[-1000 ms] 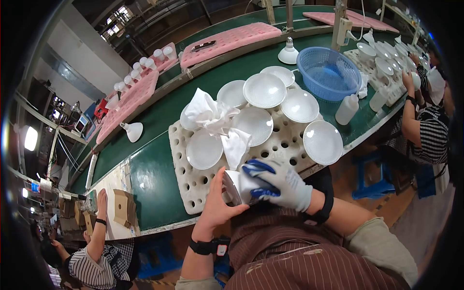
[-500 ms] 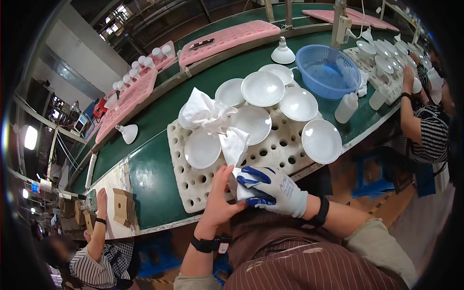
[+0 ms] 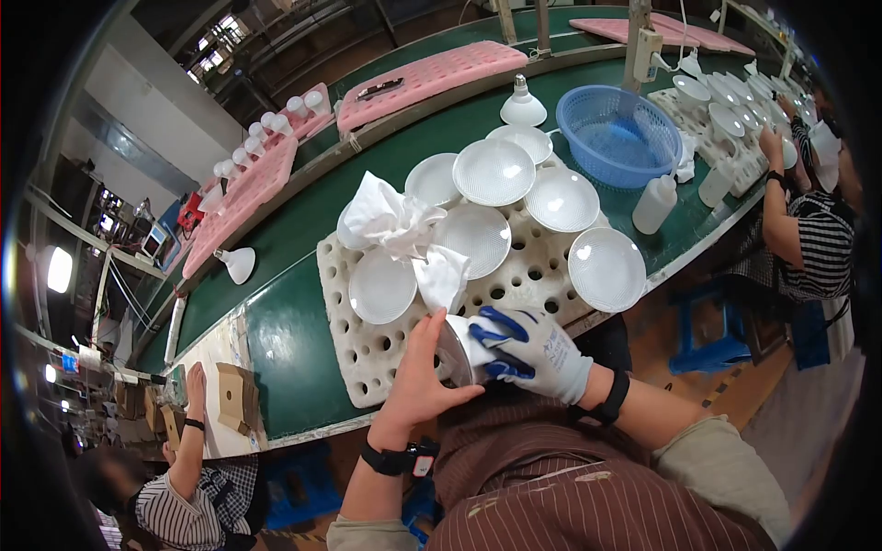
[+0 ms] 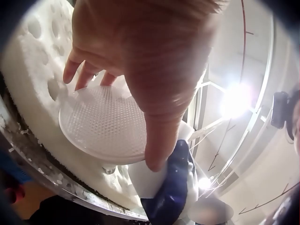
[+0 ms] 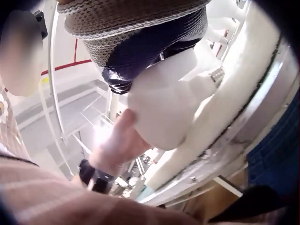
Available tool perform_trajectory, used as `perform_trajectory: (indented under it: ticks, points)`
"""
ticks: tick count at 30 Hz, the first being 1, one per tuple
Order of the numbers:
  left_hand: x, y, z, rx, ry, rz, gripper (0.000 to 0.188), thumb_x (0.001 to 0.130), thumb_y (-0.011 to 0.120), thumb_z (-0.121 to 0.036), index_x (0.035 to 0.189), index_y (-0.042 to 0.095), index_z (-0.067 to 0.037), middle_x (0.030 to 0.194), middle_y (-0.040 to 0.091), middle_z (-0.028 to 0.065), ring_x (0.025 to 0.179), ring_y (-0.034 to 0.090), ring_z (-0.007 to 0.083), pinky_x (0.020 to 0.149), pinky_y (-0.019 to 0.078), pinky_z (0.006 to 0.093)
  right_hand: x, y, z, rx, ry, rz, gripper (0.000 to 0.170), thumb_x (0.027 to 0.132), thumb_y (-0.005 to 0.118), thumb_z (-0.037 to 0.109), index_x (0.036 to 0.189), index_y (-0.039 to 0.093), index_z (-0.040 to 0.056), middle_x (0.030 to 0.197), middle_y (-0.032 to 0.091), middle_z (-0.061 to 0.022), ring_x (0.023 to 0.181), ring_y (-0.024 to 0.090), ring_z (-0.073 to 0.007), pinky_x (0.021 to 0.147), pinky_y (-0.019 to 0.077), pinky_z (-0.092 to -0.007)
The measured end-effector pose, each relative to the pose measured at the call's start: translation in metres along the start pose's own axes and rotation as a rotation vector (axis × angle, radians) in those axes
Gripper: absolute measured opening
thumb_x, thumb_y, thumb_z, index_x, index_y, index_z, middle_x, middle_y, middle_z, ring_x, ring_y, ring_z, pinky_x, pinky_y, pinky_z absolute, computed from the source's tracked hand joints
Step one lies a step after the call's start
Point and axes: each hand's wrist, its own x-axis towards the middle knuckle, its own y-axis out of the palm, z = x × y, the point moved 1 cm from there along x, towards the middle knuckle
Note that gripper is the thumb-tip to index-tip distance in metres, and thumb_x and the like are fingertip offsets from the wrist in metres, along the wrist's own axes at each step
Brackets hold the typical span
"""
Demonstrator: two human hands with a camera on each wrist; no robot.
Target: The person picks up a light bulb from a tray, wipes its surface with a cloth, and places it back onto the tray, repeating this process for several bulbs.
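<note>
My bare left hand (image 3: 415, 390) holds a white reflector lamp bulb (image 4: 103, 124) by the rim, thumb on one side and fingertips on the other. Its ribbed clear face is plain in the left wrist view, while its smooth white back and metal screw base (image 5: 217, 75) appear in the right wrist view. My right hand (image 3: 544, 358), in a grey glove with blue coated fingers, grips a white cloth (image 4: 143, 180) against the bulb's back. The glove hides part of the cloth. Just beyond the hands, a crumpled white cloth (image 3: 390, 216) lies over bulbs in the holed foam tray (image 3: 363, 367).
Several bulbs (image 3: 606, 269) stand face-up in the tray. A blue basket (image 3: 661, 156), squeeze bottle (image 3: 654, 206) and loose bulbs (image 3: 524, 108) share the green table (image 3: 285, 354). Pink foam trays (image 3: 432, 83) lie behind. Other people sit at both sides, near cardboard boxes (image 3: 237, 397) at left.
The gloved hand shifts slightly back and forth over the held bulb. The bulb has turned a little, showing more of its face than half a second ago. The left hand keeps its hold.
</note>
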Motion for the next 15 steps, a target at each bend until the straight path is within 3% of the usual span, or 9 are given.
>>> perform_trajectory:
  ticks: [2,4,8,12,15]
  points:
    - [-0.002,-0.001,-0.005,0.052,0.033,-0.018,0.116,0.056,0.091,-0.032,0.148,0.026,-0.005,0.144,0.033,0.0267,0.134,0.036,0.0407,0.11,0.034,0.0442,-0.005,0.001,-0.014,-0.143,0.176,0.104,0.058,0.081,0.069,0.035,0.134,0.053,0.0185,0.133,0.05,-0.0168,0.117,0.051,-0.0358,0.099,0.0395,-0.0472]
    - [-0.001,-0.001,-0.003,0.173,0.061,-0.027,0.117,0.056,0.091,-0.032,0.148,0.026,-0.005,0.142,0.035,0.0264,0.133,0.037,0.0407,0.109,0.035,0.044,-0.008,-0.004,-0.02,-0.102,0.225,0.126,0.055,0.081,0.069,0.036,0.132,0.055,0.0174,0.134,0.05,-0.0171,0.117,0.051,-0.0355,0.099,0.0399,-0.0474]
    - [0.004,-0.004,-0.003,0.084,0.067,0.0,0.117,0.055,0.092,-0.031,0.148,0.027,-0.003,0.141,0.037,0.0253,0.13,0.04,0.0402,0.107,0.0369,0.0438,0.007,-0.024,0.023,0.011,0.016,0.007,0.052,0.085,0.067,0.035,0.13,0.056,0.0145,0.135,0.049,-0.0177,0.116,0.051,-0.0367,0.097,0.0413,-0.0481]
    - [0.009,-0.005,-0.011,0.093,0.053,-0.043,0.115,0.055,0.09,-0.033,0.146,0.027,0.0,0.136,0.043,0.0233,0.125,0.046,0.0388,0.104,0.0393,0.0431,0.005,-0.005,0.017,0.088,-0.007,-0.04,0.056,0.082,0.068,0.037,0.133,0.055,0.0183,0.135,0.049,-0.0164,0.117,0.05,-0.0365,0.097,0.041,-0.0479]
    - [0.008,-0.004,-0.002,0.1,0.017,-0.056,0.112,0.057,0.088,-0.036,0.146,0.029,-0.001,0.133,0.046,0.0229,0.124,0.047,0.0357,0.103,0.0403,0.0421,0.003,-0.01,0.001,-0.154,0.09,0.008,0.053,0.083,0.067,0.032,0.132,0.055,0.0165,0.131,0.052,-0.0165,0.112,0.053,-0.0346,0.095,0.042,-0.0454]
